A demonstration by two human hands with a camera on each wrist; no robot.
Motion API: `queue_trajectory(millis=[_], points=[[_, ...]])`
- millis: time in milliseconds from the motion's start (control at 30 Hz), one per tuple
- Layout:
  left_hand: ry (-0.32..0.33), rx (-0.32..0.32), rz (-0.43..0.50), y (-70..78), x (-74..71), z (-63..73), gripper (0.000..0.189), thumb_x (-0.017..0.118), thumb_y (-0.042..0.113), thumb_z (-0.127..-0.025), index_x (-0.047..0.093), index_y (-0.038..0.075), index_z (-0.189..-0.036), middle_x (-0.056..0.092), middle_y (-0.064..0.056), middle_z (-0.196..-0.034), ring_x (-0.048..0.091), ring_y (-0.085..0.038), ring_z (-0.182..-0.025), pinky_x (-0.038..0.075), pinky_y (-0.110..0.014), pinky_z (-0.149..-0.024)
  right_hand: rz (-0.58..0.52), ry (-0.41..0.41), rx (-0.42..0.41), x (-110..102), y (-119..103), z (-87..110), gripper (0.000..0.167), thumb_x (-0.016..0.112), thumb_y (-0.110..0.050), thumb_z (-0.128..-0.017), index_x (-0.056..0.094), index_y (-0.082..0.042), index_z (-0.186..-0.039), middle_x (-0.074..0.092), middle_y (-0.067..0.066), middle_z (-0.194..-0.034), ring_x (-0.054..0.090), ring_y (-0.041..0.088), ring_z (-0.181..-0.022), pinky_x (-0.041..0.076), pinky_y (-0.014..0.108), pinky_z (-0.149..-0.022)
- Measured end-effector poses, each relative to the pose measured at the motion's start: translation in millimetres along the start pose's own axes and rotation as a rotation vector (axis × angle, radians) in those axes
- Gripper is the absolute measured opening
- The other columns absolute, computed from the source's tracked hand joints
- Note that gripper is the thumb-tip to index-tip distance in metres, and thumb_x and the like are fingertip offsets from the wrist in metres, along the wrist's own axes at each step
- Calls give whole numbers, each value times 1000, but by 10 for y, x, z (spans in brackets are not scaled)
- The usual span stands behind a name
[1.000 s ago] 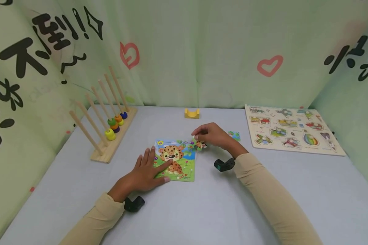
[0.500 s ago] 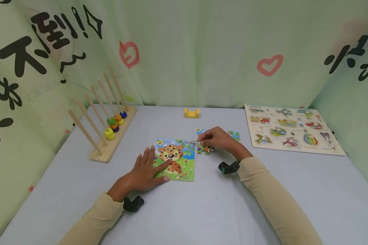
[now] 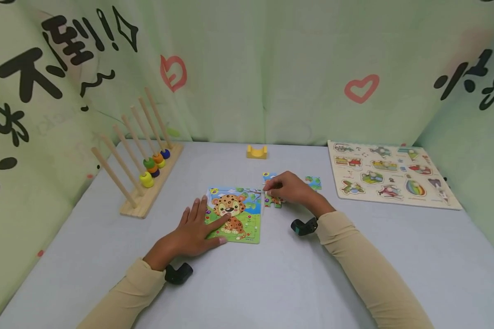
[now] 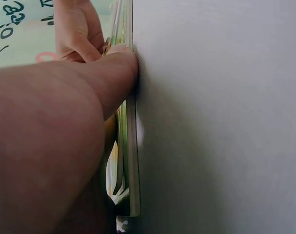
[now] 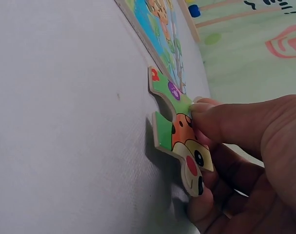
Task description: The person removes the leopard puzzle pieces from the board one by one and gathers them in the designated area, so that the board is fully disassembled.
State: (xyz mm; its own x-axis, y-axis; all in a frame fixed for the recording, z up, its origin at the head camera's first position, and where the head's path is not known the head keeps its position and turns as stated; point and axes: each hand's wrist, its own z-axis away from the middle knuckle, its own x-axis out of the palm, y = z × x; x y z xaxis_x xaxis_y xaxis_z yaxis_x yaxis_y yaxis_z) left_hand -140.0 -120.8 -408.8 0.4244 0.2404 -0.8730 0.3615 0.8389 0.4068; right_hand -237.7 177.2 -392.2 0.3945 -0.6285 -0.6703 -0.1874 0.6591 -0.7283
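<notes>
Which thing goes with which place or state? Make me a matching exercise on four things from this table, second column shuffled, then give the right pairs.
Things:
1. leopard puzzle board
2. puzzle piece
3. yellow block
4. wooden peg rack

Places and states:
A. near the far edge of the table
B. holding coloured beads
C. partly under the left hand
D. pinched by the right hand

Pairs: 1-C, 2-D, 3-A, 4-B
</notes>
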Motion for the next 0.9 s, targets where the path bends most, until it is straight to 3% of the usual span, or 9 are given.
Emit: queue_trajectory(millis=[367, 700, 900], points=[[-6, 40, 43, -11, 4, -12, 62, 53, 47, -97, 35, 23, -152, -17, -28, -156, -20, -43, -141, -8, -62, -108, 56, 82, -36, 36, -20, -13, 12, 65, -6, -92, 72, -4, -102, 65, 5, -91, 51, 19, -76, 43, 31, -66], [-44, 126, 0, -12, 0, -16, 55, 46, 39, -102, 32, 25, -153, -11, -24, -158, -20, -44, -141, -9, -68, -105, 20, 99, -52, 132, -194, -113, 20, 57, -15, -99, 70, -4, -108, 68, 7, -104, 57, 20, -92, 46, 37, -84], [-63, 145, 5, 29, -6, -15, 51, 45, 36, -103, 34, 29, -152, -13, -28, -157, -22, -48, -139, -10, -69, -104, 5, 98, -43, 187, -261, -153, 23, 53, -16, -100, 69, -4, -111, 68, 7, -103, 59, 20, -92, 47, 38, -83]])
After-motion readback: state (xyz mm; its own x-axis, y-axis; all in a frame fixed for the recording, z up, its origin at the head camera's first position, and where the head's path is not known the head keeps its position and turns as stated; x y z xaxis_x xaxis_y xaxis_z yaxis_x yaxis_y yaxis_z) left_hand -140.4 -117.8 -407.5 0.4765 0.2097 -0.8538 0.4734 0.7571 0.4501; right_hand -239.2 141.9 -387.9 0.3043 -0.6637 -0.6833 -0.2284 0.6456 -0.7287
